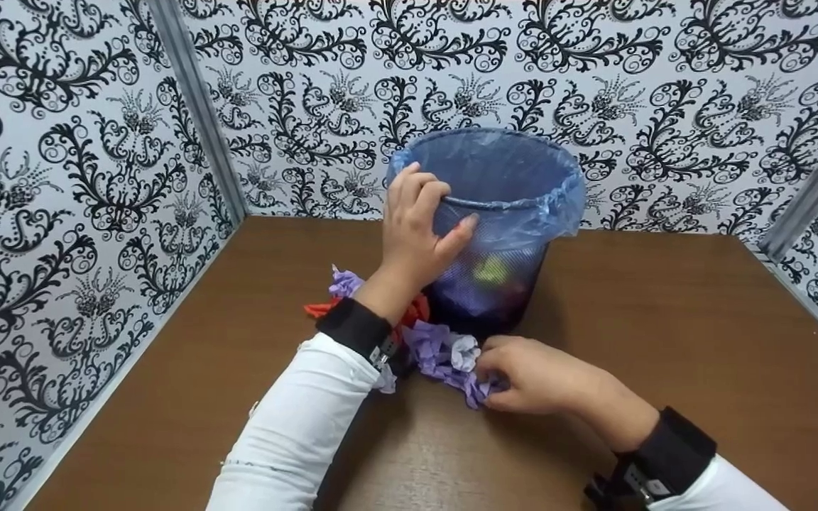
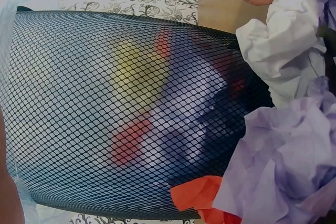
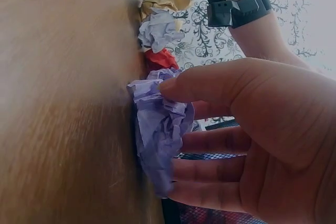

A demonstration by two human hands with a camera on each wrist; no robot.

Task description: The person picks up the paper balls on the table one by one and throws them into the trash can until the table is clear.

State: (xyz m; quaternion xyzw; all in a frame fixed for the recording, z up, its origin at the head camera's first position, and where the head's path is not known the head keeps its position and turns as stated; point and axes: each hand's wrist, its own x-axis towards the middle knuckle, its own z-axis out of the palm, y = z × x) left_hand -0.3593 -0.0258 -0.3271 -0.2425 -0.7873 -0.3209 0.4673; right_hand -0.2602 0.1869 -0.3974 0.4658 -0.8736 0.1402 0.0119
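My left hand (image 1: 415,227) grips the near left rim of a black mesh waste bin (image 1: 462,280), thumb along its outside. A blue plastic liner (image 1: 554,213) folds over the rim. Yellow, red and pale crumpled papers show through the mesh (image 2: 139,77). My right hand (image 1: 547,376) is low at the bin's foot, thumb and fingers around a crumpled purple paper (image 3: 157,124) by the tabletop. Beside it sit a white paper ball (image 1: 464,353) and more purple paper (image 1: 427,342). A red paper (image 1: 420,310) lies partly hidden behind my left wrist.
The brown wooden table (image 1: 664,305) extends to both sides. Patterned panels (image 1: 309,106) stand behind and at the sides. Left of the bin lies another purple paper (image 1: 345,282). The right wrist view also shows a yellowish paper (image 3: 165,2) and a pale one (image 3: 157,30).
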